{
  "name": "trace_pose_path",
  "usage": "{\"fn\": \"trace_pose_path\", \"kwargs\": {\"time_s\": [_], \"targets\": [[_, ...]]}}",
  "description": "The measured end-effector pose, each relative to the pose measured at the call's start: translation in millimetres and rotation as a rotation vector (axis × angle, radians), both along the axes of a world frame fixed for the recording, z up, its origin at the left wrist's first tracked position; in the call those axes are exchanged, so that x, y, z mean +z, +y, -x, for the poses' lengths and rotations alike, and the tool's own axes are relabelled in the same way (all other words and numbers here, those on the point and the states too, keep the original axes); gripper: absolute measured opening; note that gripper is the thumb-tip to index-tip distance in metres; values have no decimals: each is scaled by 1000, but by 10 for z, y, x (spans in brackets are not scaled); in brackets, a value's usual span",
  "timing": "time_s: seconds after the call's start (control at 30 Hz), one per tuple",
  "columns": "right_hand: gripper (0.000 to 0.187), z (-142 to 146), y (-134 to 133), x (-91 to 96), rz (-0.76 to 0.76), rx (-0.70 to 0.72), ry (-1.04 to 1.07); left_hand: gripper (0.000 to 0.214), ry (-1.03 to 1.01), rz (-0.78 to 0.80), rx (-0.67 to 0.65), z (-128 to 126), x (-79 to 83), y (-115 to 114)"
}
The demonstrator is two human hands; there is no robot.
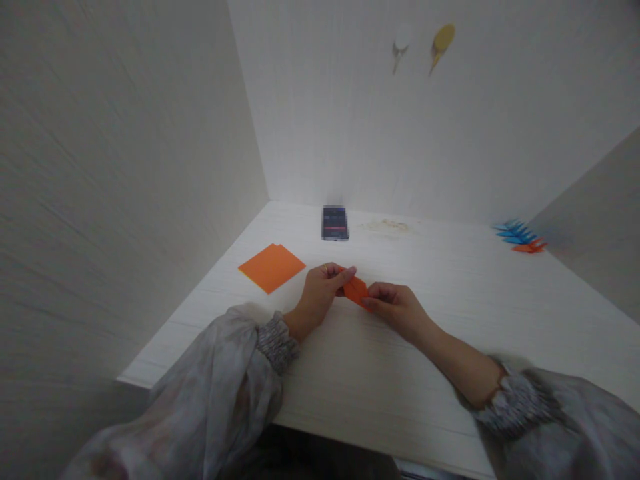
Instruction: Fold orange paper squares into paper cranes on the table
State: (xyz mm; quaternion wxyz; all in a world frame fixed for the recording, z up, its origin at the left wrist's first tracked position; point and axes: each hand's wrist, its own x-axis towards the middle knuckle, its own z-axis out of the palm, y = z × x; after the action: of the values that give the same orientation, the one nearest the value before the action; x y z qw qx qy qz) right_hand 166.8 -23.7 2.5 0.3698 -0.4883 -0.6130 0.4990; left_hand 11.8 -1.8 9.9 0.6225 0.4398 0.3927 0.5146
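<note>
Between my two hands, a small folded piece of orange paper (355,289) is held just above the white table. My left hand (323,290) pinches its left end, thumb on top. At the right end, my right hand (395,305) grips the paper between thumb and fingers. Some of the folds are hidden behind my fingers. To the left of my left hand lies a stack of flat orange paper sheets (273,268), with a thin yellow edge showing along its lower left side.
A dark phone-like device (335,223) stands near the back wall. Several blue folded paper cranes (516,232) and an orange one (530,247) line the right side. White (402,38) and yellow hooks (443,39) are on the wall. The table's front edge (340,441) runs below my arms.
</note>
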Motion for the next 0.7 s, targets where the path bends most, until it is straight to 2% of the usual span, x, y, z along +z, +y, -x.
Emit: {"fn": "trace_pose_path", "kwargs": {"time_s": [0.23,0.4,0.57,0.7], "targets": [[23,-8,7,-8,26,-24,27,27,-25,8,-23,4,-4,4],[21,3,1,-17,-7,-20,48,29,-37,7,2,5,-15,4],[20,19,8,-43,15,-77,57,30,-30,29,28,0,-4,10],[20,8,18,-70,24,-95,47,27,-16,21,-22,1,3,6]]}}
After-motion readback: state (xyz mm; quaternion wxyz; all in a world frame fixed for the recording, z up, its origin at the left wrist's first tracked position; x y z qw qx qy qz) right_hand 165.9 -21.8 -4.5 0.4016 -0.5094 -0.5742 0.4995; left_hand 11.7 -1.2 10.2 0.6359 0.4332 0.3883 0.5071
